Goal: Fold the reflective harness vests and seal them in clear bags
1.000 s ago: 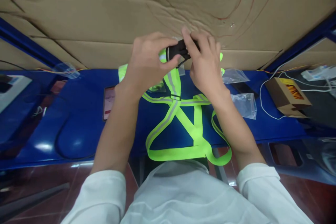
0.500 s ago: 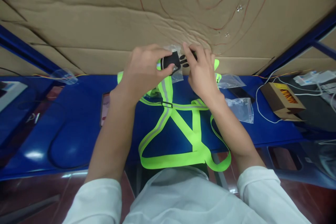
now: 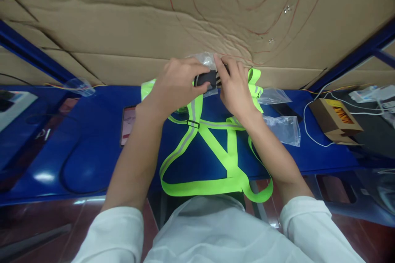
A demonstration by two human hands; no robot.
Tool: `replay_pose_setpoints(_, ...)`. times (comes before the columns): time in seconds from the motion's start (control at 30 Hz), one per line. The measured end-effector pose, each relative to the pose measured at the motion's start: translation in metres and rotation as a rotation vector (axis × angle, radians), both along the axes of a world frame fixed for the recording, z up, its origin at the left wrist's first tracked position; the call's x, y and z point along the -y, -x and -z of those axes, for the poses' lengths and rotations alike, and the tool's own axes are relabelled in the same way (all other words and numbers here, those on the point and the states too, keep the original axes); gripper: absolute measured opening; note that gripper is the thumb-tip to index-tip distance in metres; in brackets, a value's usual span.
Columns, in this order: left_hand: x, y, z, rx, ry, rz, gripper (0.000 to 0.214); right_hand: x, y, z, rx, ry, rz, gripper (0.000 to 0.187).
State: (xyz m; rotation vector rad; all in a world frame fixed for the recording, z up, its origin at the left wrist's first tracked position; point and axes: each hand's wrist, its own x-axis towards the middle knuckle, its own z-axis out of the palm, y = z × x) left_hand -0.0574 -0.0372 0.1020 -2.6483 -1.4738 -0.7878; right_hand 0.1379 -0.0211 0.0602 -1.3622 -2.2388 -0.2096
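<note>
A black side-release buckle (image 3: 206, 79) is between my two hands, near the back of the table. My left hand (image 3: 174, 86) pinches its socket half between thumb and fingers. The pronged half is in the closed fingers of my right hand (image 3: 235, 88), which cover most of it. The prongs meet the socket's mouth; whether they are locked I cannot tell. Both halves belong to a neon yellow-green reflective harness (image 3: 231, 168) with grey stripes. Its straps spread over the blue table, and the lower loop hangs past the front edge. A small black strap slider (image 3: 193, 124) lies below my left hand.
A phone (image 3: 127, 125) lies beside my left forearm. Clear plastic bags (image 3: 282, 129) and an open cardboard box (image 3: 336, 119) are on the right, with a white cable (image 3: 305, 119). A cardboard wall (image 3: 123, 28) with red lines stands behind the blue table (image 3: 92, 144).
The two buckle halves have come together: the gap with the visible prongs has narrowed. My left hand has shifted slightly right and nearer my right hand. The view has moved a little.
</note>
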Motion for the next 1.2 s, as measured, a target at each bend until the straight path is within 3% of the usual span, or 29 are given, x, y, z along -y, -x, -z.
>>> replay_pose_setpoints(0.1, 0.0, -0.002, 0.002, 0.008, -0.026, 0.062, 0.026, 0.001, 0.0, -0.002, 0.009, 0.004, 0.012, 0.071)
replay_pose_setpoints(0.37, -0.002, -0.009, 0.015, 0.049, -0.05, 0.043, 0.031, 0.001, -0.005, -0.006, -0.055, 0.004, 0.124, 0.062)
replay_pose_setpoints(0.63, -0.004, -0.011, 0.02, 0.044, -0.036, 0.002, 0.031, -0.009, 0.003, 0.014, -0.114, 0.018, 0.124, 0.068)
replay_pose_setpoints(0.87, -0.013, -0.01, 0.025, -0.034, -0.041, -0.009, 0.031, -0.003, 0.016, 0.028, -0.108, 0.035, 0.031, 0.08)
replay_pose_setpoints(1.07, -0.006, -0.016, 0.027, -0.159, -0.014, 0.018, 0.031, 0.0, 0.024, 0.036, -0.116, 0.118, 0.07, 0.083)
replay_pose_setpoints(1.2, -0.012, -0.008, 0.026, -0.099, 0.002, -0.003, 0.03, -0.003, 0.019, 0.032, -0.142, 0.138, -0.077, 0.089)
